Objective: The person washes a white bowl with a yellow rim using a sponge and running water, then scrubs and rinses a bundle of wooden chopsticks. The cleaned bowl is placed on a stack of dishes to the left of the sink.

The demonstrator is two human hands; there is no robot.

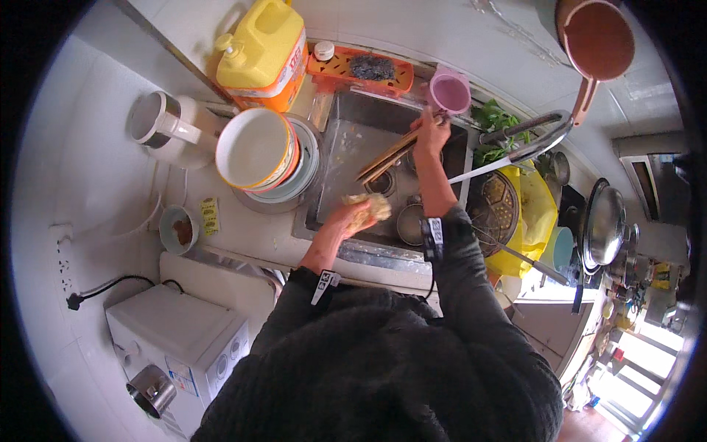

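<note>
My right hand [433,132] is closed around the upper ends of a bundle of chopsticks [389,156], which slants down to the left over the metal sink [345,132]. A pink plastic cup [450,93] is just behind that hand. My left hand [353,216] holds a pale, crumpled scrubbing cloth or loofah [375,208] over the sink's front part, apart from the chopsticks. A round metal container [411,224] sits in the sink between my hands, near the front. The faucet's white spout [479,169] reaches in from the right, its tip partly behind my right forearm.
Stacked bowls [254,148] on plates stand left of the sink. Behind are a yellow jug [262,55] and an orange tray [359,69] with a steel scourer [373,67]. Right of the sink lie leafy greens [491,119], a colander [497,201] and a yellow bag [530,210].
</note>
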